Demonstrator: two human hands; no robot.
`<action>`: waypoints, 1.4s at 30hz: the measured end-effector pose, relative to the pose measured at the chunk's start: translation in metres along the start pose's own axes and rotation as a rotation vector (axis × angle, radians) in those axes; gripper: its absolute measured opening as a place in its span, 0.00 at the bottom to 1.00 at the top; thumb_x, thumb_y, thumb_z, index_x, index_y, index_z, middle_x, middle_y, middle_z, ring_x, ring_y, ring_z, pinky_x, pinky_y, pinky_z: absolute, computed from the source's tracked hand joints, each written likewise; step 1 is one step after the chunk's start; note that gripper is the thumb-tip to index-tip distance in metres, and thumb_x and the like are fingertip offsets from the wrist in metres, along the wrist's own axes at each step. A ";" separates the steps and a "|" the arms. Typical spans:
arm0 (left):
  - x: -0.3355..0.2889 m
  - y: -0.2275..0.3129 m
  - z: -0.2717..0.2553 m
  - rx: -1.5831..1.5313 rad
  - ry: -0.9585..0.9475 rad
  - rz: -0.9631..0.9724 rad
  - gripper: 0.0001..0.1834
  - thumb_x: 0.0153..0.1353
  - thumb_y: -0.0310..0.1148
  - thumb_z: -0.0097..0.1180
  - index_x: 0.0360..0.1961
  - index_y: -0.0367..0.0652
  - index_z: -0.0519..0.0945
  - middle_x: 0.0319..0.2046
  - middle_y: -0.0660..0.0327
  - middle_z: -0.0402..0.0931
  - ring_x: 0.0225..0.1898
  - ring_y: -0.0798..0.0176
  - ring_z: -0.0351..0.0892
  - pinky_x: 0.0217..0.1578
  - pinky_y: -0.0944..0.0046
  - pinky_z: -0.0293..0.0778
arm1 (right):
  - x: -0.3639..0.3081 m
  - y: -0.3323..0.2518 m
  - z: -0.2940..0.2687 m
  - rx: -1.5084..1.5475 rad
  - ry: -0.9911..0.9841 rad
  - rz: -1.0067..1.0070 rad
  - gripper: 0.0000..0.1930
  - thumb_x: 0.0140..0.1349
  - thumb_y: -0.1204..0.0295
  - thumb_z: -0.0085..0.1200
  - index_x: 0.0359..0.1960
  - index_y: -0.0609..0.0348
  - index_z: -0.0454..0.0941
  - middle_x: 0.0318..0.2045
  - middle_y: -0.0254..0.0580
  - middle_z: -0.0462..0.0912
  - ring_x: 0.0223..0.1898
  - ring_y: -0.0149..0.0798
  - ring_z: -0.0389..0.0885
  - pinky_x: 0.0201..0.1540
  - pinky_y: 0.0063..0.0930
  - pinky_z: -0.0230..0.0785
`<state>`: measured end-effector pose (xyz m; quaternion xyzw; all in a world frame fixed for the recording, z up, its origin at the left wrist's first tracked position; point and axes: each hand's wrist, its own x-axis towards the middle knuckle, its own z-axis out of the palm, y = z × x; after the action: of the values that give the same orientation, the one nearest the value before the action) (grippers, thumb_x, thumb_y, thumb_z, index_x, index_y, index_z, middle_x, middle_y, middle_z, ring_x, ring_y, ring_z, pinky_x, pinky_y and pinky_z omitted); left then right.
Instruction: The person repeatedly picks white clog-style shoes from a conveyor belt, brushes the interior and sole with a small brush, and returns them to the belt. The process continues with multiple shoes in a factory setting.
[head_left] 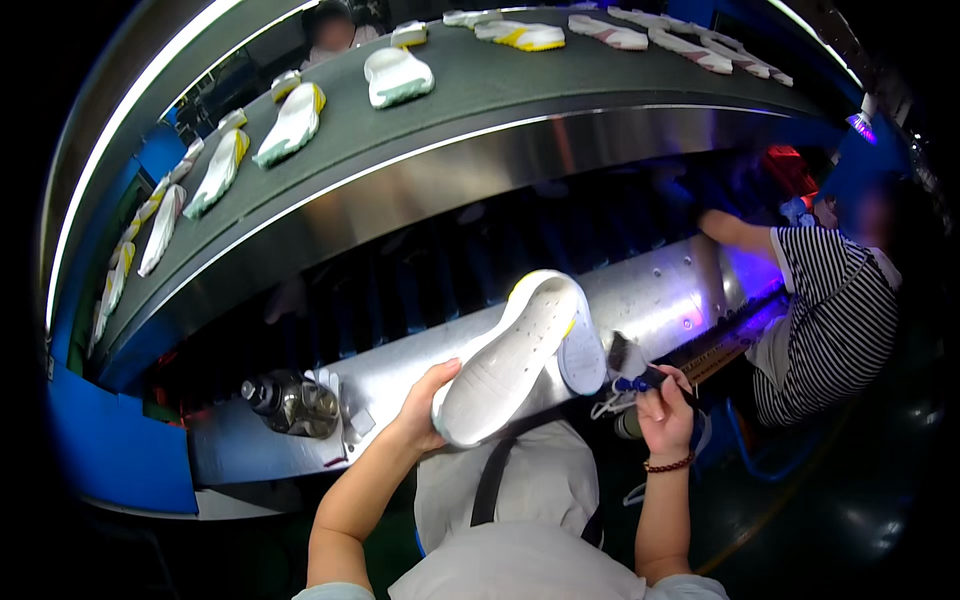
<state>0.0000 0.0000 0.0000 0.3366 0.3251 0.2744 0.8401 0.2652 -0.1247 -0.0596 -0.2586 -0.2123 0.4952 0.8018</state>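
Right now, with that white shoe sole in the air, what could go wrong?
The white shoe sole might slip or tip, since the left grip has it by its near end. The brush-like tool in the right grip is close to it and could bump it. The dark bottle on the metal ledge could get knocked if the left forearm swings that way.
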 end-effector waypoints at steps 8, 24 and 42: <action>0.063 0.134 0.112 -0.063 -0.475 0.360 0.28 0.55 0.47 0.31 0.52 0.37 0.59 0.45 0.48 0.65 0.40 0.48 0.71 0.36 0.46 0.70 | 0.004 0.006 -0.016 -0.151 0.393 0.056 0.05 0.51 0.81 0.46 0.31 0.65 0.71 0.30 0.42 0.76 0.16 0.21 0.62 0.17 0.10 0.55; 0.298 0.337 0.146 0.395 0.439 0.398 0.31 0.45 0.52 0.48 0.49 0.49 0.60 0.47 0.55 0.60 0.43 0.48 0.63 0.38 0.38 0.61 | 0.000 0.044 -0.049 -0.199 0.496 0.262 0.05 0.49 0.81 0.49 0.29 0.65 0.73 0.23 0.39 0.74 0.17 0.25 0.67 0.20 0.13 0.60; 0.282 0.277 0.176 -0.118 -0.004 0.419 0.24 0.55 0.44 0.32 0.51 0.44 0.59 0.52 0.51 0.55 0.53 0.45 0.55 0.46 0.34 0.53 | 0.017 0.047 -0.021 -0.198 0.389 0.370 0.05 0.48 0.82 0.50 0.29 0.66 0.73 0.22 0.38 0.74 0.17 0.26 0.69 0.20 0.14 0.61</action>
<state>0.2415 0.2965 0.2025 0.3478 0.2297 0.4610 0.7834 0.2530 -0.0956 -0.1039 -0.4601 -0.0513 0.5510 0.6943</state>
